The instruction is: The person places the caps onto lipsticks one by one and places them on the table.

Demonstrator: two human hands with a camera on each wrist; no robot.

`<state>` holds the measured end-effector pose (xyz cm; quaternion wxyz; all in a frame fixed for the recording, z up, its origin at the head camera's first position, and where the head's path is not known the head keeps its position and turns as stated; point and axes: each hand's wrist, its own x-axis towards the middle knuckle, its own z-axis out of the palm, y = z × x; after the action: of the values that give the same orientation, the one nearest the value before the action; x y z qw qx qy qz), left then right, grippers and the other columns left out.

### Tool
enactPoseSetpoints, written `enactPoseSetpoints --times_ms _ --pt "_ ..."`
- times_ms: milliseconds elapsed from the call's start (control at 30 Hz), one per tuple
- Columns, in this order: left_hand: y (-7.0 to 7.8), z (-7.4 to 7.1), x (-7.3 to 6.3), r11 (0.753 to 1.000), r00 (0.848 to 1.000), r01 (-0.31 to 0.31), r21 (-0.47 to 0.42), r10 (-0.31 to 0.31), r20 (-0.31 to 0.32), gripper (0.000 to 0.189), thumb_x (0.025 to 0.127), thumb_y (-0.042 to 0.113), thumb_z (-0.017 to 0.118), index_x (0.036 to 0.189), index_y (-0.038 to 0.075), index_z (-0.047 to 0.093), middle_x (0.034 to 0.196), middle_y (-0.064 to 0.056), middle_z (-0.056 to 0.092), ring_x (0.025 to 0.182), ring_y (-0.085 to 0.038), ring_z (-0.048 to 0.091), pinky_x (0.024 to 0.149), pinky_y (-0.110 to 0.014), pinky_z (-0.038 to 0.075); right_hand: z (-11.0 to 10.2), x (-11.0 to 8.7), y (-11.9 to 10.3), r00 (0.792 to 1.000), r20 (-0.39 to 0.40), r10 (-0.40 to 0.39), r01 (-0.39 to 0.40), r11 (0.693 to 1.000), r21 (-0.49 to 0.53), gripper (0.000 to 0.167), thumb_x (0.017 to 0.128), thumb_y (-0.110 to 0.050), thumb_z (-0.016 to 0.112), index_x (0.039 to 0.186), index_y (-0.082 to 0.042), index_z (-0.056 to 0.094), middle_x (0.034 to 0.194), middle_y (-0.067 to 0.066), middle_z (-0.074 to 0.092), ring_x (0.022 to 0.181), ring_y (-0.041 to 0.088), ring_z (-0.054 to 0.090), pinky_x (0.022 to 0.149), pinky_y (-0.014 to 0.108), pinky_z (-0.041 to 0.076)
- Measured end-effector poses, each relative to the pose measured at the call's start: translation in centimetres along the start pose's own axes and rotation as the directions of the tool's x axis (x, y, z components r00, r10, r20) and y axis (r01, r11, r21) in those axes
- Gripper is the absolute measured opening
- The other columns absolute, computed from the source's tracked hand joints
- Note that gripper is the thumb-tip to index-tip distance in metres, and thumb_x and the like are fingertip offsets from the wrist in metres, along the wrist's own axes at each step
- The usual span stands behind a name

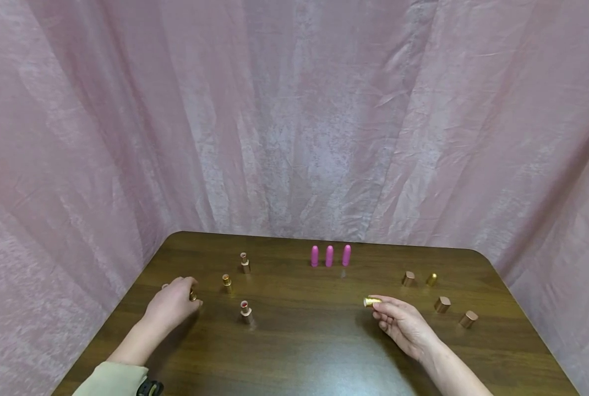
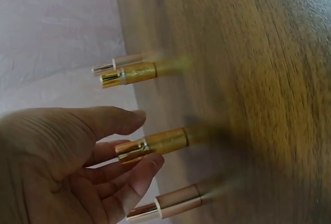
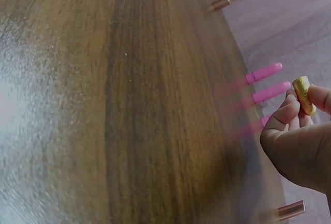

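My right hand (image 1: 403,325) pinches a gold lipstick cap (image 1: 371,302) between thumb and fingers, above the table. The cap's pale open end faces left in the head view. At the left, my left hand (image 1: 173,300) reaches over a gold lipstick tube (image 2: 168,141) that stands upright without a cap. Its fingers lie right at that tube, while the thumb (image 2: 121,121) stays apart from it. A second gold lipstick tube (image 1: 227,283) and rose-gold lipstick tubes (image 1: 245,312) stand around, one of them (image 2: 178,202) mostly hidden behind the hand in the head view.
Three pink bullet-shaped tubes (image 1: 329,256) stand in a row at the back of the wooden table (image 1: 294,352). To the right are another gold cap (image 1: 432,279) and three rose-gold caps (image 1: 442,304). A pink curtain (image 1: 294,121) hangs behind and at both sides.
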<state>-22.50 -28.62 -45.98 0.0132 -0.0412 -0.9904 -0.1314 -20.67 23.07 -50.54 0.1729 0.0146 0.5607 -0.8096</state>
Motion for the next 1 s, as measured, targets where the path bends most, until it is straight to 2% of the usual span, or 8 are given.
enactPoseSetpoints --times_ms 167,267,433,567,667,767,867,1000 --pt "0.0 0.5 0.5 1.0 1.0 -0.012 0.017 0.012 -0.02 0.033 0.08 0.013 0.078 0.107 -0.001 0.066 0.089 -0.009 0.065 0.076 -0.024 0.058 0.071 -0.045 0.045 0.0 0.0 0.3 1.0 0.011 0.003 -0.003 1.0 0.009 0.021 0.101 -0.002 0.056 0.114 -0.009 0.071 0.102 -0.003 0.071 0.083 0.006 0.061 0.07 0.018 0.046" --pt "-0.1 0.4 0.6 0.999 0.999 -0.032 0.018 0.033 -0.033 0.022 0.078 0.007 0.075 0.096 0.003 0.064 0.082 -0.005 0.062 0.072 -0.022 0.054 0.07 -0.043 0.042 0.0 0.1 0.5 1.0 0.013 0.002 -0.002 1.0 0.002 0.021 0.101 -0.002 0.057 0.114 -0.009 0.071 0.102 -0.003 0.071 0.083 0.006 0.061 0.07 0.019 0.046" --pt "1.2 -1.0 0.4 0.997 0.995 -0.082 0.001 0.082 -0.061 0.012 0.079 0.002 0.071 0.089 0.005 0.064 0.083 -0.003 0.06 0.074 -0.021 0.055 0.071 -0.045 0.048 -0.2 0.0 0.4 1.0 0.003 0.002 -0.002 1.0 -0.009 0.021 0.1 -0.003 0.058 0.116 -0.009 0.07 0.101 -0.003 0.071 0.083 0.006 0.061 0.071 0.019 0.047" --pt "4.2 -3.0 0.5 0.988 0.981 -0.151 -0.011 0.149 -0.123 0.011 0.079 0.001 0.069 0.085 0.008 0.063 0.083 -0.002 0.057 0.073 -0.018 0.052 0.067 -0.04 0.046 -0.4 -0.1 0.2 1.0 -0.011 -0.006 0.005 1.0 -0.018 0.021 0.099 -0.003 0.059 0.117 -0.006 0.07 0.099 -0.003 0.07 0.082 0.006 0.061 0.07 0.019 0.046" --pt "7.2 -4.5 0.4 0.976 0.962 -0.217 -0.021 0.21 -0.172 0.012 0.078 0.0 0.069 0.083 0.01 0.063 0.082 -0.001 0.055 0.072 -0.016 0.051 0.065 -0.038 0.045 -0.4 -0.2 0.1 1.0 -0.008 -0.003 0.003 1.0 -0.023 0.022 0.099 -0.003 0.059 0.119 -0.005 0.069 0.1 -0.003 0.07 0.082 0.006 0.061 0.07 0.019 0.046" --pt "10.4 -5.1 0.2 0.957 0.941 -0.29 -0.029 0.28 -0.189 0.014 0.078 0.0 0.071 0.083 0.011 0.064 0.081 0.0 0.055 0.072 -0.016 0.053 0.066 -0.038 0.047 -0.4 -0.2 0.2 1.0 -0.011 -0.003 0.002 1.0 -0.028 0.024 0.099 -0.003 0.06 0.121 -0.003 0.068 0.1 -0.003 0.068 0.083 0.007 0.061 0.071 0.019 0.046" --pt "13.4 -4.6 0.1 0.933 0.921 -0.357 -0.035 0.346 -0.178 0.015 0.078 0.001 0.072 0.085 0.011 0.065 0.082 0.001 0.056 0.078 -0.018 0.06 0.07 -0.037 0.05 -0.3 -0.2 0.2 1.0 -0.02 -0.002 0.001 0.999 -0.043 0.026 0.098 -0.004 0.061 0.123 -0.002 0.067 0.101 -0.003 0.068 0.084 0.007 0.06 0.071 0.019 0.047" --pt "16.7 -2.3 0.3 0.894 0.889 -0.446 -0.053 0.435 -0.145 0.015 0.076 0.0 0.071 0.084 0.011 0.065 0.081 0.003 0.055 0.076 -0.016 0.059 0.068 -0.035 0.05 -0.3 -0.3 0.2 0.999 -0.042 -0.003 0.0 0.998 -0.065 0.031 0.097 -0.005 0.062 0.127 0.001 0.065 0.102 -0.003 0.068 0.086 0.009 0.059 0.072 0.02 0.047"
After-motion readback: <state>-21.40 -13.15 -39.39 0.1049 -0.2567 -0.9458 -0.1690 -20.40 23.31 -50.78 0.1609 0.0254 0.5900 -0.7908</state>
